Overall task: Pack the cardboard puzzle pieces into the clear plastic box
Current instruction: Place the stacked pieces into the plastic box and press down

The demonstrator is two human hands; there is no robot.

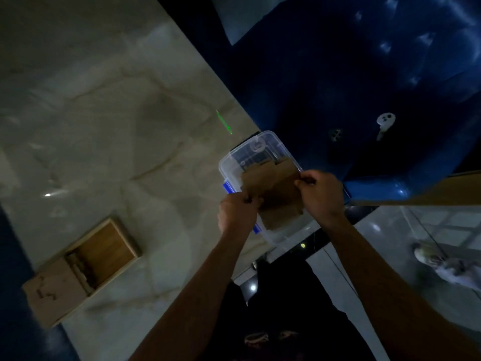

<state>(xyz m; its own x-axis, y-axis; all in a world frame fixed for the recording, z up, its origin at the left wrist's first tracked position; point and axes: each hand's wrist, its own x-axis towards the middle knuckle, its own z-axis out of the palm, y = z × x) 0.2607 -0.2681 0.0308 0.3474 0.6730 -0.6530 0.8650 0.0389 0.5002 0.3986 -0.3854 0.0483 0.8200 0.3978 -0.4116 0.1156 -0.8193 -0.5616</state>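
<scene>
Over clear plastic box (235, 162), left hand (238, 213) & right hand (322, 192) pinching cardboard puzzle pieces (273, 191)

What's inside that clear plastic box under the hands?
Brown cardboard puzzle pieces sit in the clear plastic box, gripped by the left hand and right hand. The far end looks bare. Whatever lies beneath the cardboard is covered.

left hand (238, 213): bare; no glove, ring or watch seen
right hand (321, 194): bare; nothing worn at the wrist
forearms: uncovered along the whole visible length; no sleeve seen in frame
lower body: dark, near-black clothing seen between the arms at bottom centre
clothing detail: a faint pale marking is seen on the dark fabric near the bottom edge; too blurred to be read
</scene>
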